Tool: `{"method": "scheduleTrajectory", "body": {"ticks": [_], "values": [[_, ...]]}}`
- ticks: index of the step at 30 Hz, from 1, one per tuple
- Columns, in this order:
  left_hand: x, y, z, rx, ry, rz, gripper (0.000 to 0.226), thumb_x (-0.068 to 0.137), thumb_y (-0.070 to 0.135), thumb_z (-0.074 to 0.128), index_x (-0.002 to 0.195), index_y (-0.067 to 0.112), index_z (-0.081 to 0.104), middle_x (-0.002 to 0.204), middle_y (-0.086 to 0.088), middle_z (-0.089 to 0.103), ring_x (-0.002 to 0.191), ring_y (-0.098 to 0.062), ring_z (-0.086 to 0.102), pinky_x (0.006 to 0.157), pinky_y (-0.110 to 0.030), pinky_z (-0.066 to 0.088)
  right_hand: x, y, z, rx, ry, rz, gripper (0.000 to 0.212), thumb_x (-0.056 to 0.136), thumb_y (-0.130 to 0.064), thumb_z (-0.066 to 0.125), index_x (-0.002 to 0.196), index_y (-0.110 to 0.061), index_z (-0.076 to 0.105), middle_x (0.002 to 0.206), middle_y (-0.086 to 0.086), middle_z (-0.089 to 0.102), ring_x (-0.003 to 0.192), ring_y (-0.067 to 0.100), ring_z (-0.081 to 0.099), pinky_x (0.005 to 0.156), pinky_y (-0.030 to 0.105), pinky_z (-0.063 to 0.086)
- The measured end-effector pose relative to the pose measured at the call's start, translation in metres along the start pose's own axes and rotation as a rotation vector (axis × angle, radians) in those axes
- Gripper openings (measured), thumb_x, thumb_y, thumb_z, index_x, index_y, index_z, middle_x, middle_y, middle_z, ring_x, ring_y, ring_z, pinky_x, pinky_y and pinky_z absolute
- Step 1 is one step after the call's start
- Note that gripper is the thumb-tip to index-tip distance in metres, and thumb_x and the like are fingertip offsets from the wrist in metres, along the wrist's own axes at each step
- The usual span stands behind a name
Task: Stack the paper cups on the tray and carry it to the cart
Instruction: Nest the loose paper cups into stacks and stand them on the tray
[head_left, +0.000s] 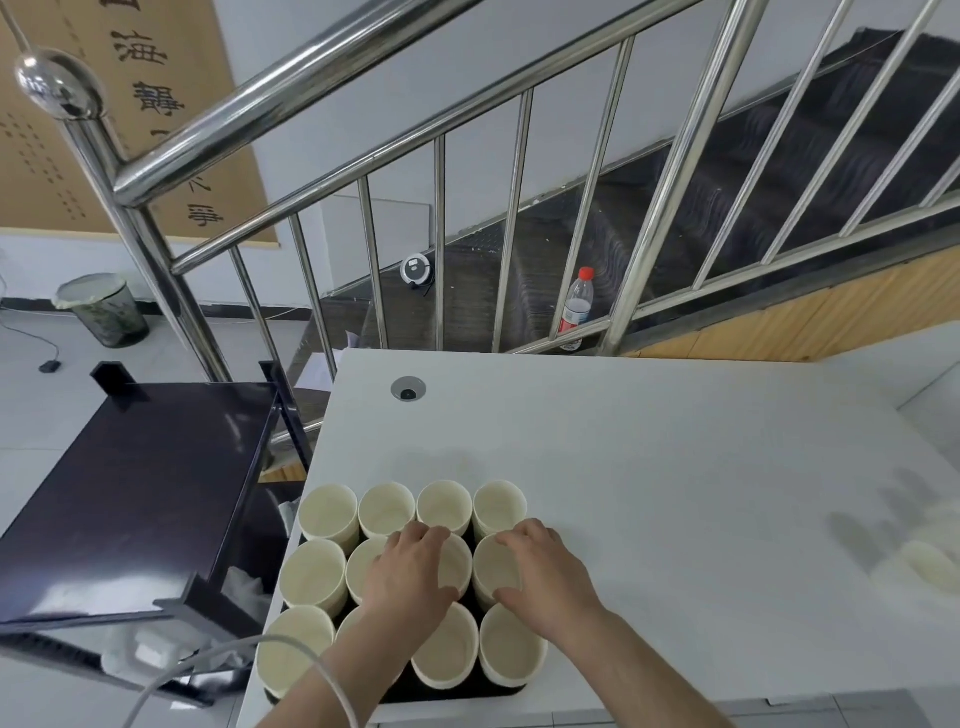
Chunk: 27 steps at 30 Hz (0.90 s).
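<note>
Twelve paper cups (329, 510) on one dark tray (470, 693), three rows of four. Two hands, the left (410, 574) and the right (543, 571). One white table (649, 457), one black cart (135, 493), one water bottle (575, 307), one bin (101, 309).

A steel stair railing (395, 156) climbs past dark carpeted steps (727, 208) (a water bottle (576, 306) stands there). A calligraphy scroll (145, 119) hangs on the pale wall; a wastebasket (104, 312) sits on the grey floor.
</note>
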<state>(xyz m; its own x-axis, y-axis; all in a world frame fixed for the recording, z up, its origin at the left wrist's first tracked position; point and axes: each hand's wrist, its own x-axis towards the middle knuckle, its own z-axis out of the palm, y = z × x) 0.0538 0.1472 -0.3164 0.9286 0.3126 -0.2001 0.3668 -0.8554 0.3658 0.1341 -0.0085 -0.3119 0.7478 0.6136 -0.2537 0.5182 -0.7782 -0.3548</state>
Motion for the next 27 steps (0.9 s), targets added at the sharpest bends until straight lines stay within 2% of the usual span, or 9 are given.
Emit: {"method": "scheduleTrajectory", "body": {"ticks": [6, 11, 16, 27], "values": [[0.0, 0.018, -0.008, 0.006, 0.051, 0.014, 0.056, 0.085, 0.039, 0.06, 0.136, 0.034, 0.037, 0.138, 0.01, 0.037, 0.127, -0.016, 0.037, 0.097, -0.027, 0.038, -0.004, 0.008, -0.012, 0.02, 0.04, -0.03, 0.059, 0.086, -0.032, 0.064, 0.139, -0.025, 0.041, 0.139, -0.007, 0.037, 0.128, 0.014, 0.036, 0.09, 0.03, 0.048], [-0.002, 0.061, -0.012, -0.01, 0.09, 0.086, 0.057, 0.087, 0.039, 0.057, 0.139, 0.033, 0.035, 0.14, 0.01, 0.037, 0.128, -0.015, 0.037, 0.099, -0.03, 0.039, -0.026, 0.036, -0.04, 0.03, 0.12, -0.056, 0.061, 0.089, -0.032, 0.062, 0.144, -0.025, 0.037, 0.142, -0.008, 0.034, 0.131, 0.012, 0.034, 0.094, 0.028, 0.045], [-0.008, 0.123, 0.002, -0.047, 0.128, 0.173, 0.056, 0.087, 0.04, 0.057, 0.139, 0.034, 0.036, 0.139, 0.013, 0.036, 0.128, -0.013, 0.037, 0.1, -0.028, 0.037, -0.061, 0.09, -0.066, 0.037, 0.205, -0.01, 0.058, 0.09, -0.034, 0.06, 0.144, -0.028, 0.037, 0.141, -0.012, 0.033, 0.13, 0.009, 0.034, 0.092, 0.026, 0.045], [-0.019, 0.277, 0.06, -0.101, 0.073, 0.337, 0.054, 0.087, 0.036, 0.059, 0.137, 0.033, 0.039, 0.136, 0.016, 0.037, 0.125, -0.009, 0.04, 0.101, -0.025, 0.036, -0.156, 0.24, -0.106, 0.044, 0.299, 0.191, 0.056, 0.091, -0.033, 0.059, 0.143, -0.029, 0.038, 0.143, -0.011, 0.031, 0.131, 0.008, 0.033, 0.093, 0.025, 0.045]]}}
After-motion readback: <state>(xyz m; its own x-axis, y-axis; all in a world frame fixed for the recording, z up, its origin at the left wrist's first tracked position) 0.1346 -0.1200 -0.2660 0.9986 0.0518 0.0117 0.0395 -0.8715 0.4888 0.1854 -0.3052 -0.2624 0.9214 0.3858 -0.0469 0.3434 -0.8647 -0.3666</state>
